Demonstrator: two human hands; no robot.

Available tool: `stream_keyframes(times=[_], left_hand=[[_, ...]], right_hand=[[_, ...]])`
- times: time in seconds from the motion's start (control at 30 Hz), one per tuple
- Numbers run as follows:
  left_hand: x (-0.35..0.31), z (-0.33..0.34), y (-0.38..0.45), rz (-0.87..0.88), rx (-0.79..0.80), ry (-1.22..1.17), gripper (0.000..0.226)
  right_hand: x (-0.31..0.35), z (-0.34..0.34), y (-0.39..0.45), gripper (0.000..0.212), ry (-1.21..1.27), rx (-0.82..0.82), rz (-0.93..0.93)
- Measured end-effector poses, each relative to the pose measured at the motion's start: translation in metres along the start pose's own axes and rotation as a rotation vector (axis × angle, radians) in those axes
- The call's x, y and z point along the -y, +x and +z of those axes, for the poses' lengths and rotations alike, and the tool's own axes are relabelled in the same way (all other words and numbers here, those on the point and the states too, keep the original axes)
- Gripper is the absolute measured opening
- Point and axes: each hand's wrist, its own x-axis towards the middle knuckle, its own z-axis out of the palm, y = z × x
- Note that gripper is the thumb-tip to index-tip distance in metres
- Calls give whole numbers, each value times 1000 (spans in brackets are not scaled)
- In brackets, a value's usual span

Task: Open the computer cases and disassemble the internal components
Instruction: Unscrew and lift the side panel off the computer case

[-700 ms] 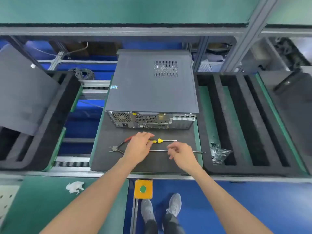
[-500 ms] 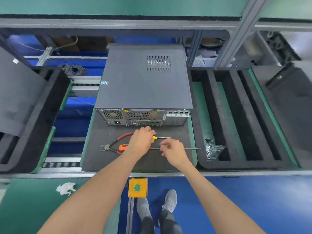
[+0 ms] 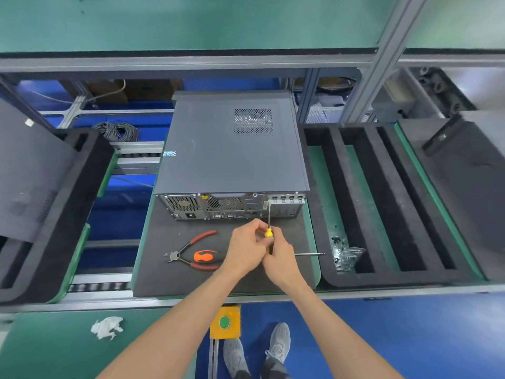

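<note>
Head view, looking down at a workbench: a grey computer case [image 3: 232, 149] lies flat on a dark foam mat [image 3: 175, 280], its rear panel of ports and fan grilles facing the person. The cover is on and closed; no internal part is visible anywhere, so the disassembly proper has not begun.

Both hands meet just in front of the rear panel. The left hand [image 3: 246, 248] and the right hand [image 3: 280, 258] are each curled round a yellow-handled screwdriver [image 3: 269, 231], which stands nearly upright between them with its thin shaft pointing up toward the rear panel, near the expansion slots. Whether the tip touches the case I cannot tell.

On the mat to the left of the hands lie red-handled pliers [image 3: 191, 248] and, just beside them, an orange-handled tool [image 3: 205, 255]; a long metal shaft [image 3: 308, 254] shows on the mat to the right of the hands, partly hidden by them.

To the right sits a black foam tray [image 3: 352, 203] with long slots; one slot holds a small clear bag of parts [image 3: 345, 255]. Another foam tray [image 3: 90, 192] sits to the left.

My judgement: the work is at its very start, at tool pick-up. Left to do are freeing the cover's fasteners, taking the cover off, and removing everything inside.
</note>
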Motion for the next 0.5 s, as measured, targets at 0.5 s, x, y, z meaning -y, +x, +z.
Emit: stream_keyframes(times=[0.5], left_hand=[[-65,22,39,-261,107,-808,15]], right_hand=[[14,-37,-17,23,216,-337,-43]])
